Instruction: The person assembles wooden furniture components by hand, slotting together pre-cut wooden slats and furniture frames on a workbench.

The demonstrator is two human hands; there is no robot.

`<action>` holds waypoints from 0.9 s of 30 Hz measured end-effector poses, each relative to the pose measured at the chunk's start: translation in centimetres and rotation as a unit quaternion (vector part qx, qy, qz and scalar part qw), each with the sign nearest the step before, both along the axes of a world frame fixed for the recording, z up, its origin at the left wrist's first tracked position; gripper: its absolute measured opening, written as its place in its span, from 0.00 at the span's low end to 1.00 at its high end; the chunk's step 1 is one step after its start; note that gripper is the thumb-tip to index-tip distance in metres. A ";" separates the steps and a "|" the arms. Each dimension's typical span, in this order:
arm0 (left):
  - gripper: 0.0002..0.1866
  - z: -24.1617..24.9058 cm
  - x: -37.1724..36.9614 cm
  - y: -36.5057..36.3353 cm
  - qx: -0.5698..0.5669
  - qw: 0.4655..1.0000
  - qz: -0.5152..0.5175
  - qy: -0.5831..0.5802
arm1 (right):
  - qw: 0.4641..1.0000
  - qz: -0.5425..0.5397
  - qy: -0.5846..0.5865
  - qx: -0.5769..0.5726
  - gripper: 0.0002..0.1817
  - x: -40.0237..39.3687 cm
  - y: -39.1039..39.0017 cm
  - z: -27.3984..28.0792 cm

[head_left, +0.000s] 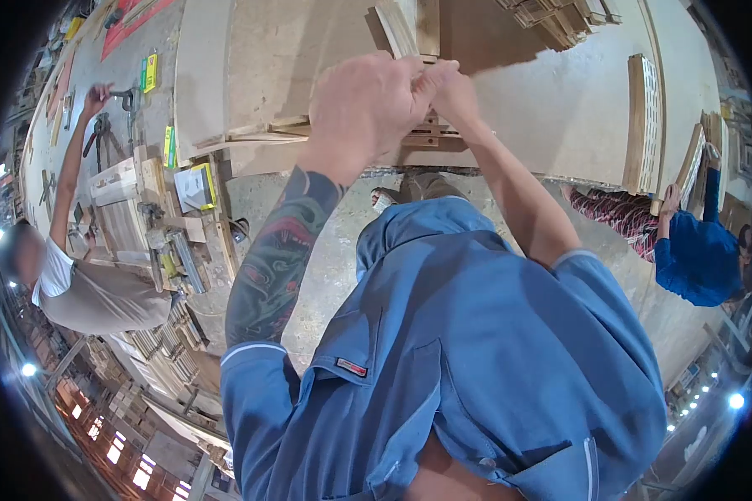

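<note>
My left hand [363, 100] and my right hand [457, 96] are together at the top centre, both closed, with the fingers curled and touching or nearly touching. What they grip is hidden behind the fingers. Just beyond them, light wooden strips [397, 29] run up to the top edge, beside a browner wooden piece [429, 29]. Reddish-brown slotted wooden pieces [430, 134] show below and between my wrists, near the edge of the worktable [543, 117].
Stacked wooden slats [560, 18] lie at the top right, and a long perforated wooden piece [641, 125] farther right. A co-worker [100, 292] reaches over a tool-covered bench at left. Another person in blue [698, 259] handles wood at right.
</note>
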State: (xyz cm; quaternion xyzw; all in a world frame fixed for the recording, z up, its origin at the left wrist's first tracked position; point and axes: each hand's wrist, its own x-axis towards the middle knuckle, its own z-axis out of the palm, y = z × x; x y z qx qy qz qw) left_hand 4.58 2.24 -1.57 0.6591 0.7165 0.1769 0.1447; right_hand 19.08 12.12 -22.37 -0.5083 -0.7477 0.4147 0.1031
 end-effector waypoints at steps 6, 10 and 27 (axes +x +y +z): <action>0.27 0.4 0.0 -0.4 -0.053 0.998 -0.015 -0.030 | 0.998 -0.014 0.029 0.052 0.21 -3.0 -0.4 -2.7; 0.28 0.4 -0.1 -0.7 -0.015 0.999 0.001 -0.028 | 0.922 -0.080 0.373 -0.067 0.20 2.0 -2.3 3.8; 0.28 0.4 -0.1 -1.0 -0.012 0.999 0.011 -0.049 | 0.960 0.221 0.065 0.158 0.12 6.1 -5.3 5.0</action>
